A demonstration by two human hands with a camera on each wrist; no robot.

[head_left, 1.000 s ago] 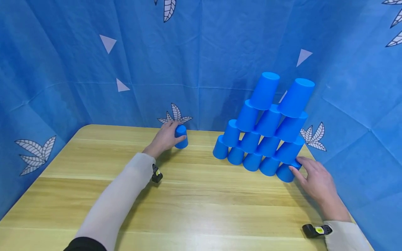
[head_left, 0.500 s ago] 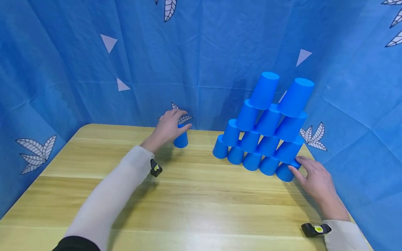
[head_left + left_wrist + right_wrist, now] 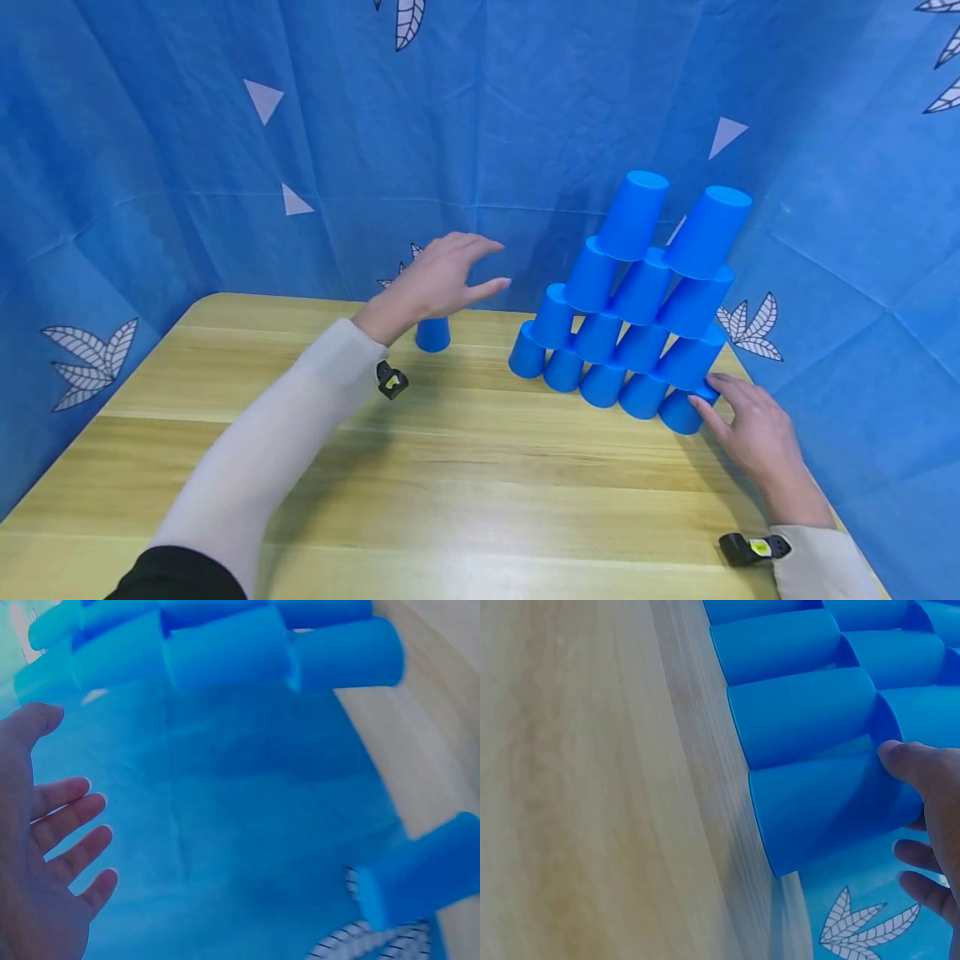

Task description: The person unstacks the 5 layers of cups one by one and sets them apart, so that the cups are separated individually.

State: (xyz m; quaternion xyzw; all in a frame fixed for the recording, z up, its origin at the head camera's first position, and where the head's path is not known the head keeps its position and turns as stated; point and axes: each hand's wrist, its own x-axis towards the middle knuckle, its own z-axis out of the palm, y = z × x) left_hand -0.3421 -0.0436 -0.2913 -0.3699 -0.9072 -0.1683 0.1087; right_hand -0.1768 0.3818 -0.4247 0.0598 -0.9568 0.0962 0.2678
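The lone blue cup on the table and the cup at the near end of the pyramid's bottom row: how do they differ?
The lone cup stands apart with nothing on it; the end cup sits in a row and carries cups above. The left hand hovers open above the lone cup without touching it; the right hand has fingers against the end cup. Both are blue, upside down, on the wooden table.

The left hand [image 3: 442, 279] is up in the air, fingers spread wide. The right hand [image 3: 753, 429] is low, fingers straight.
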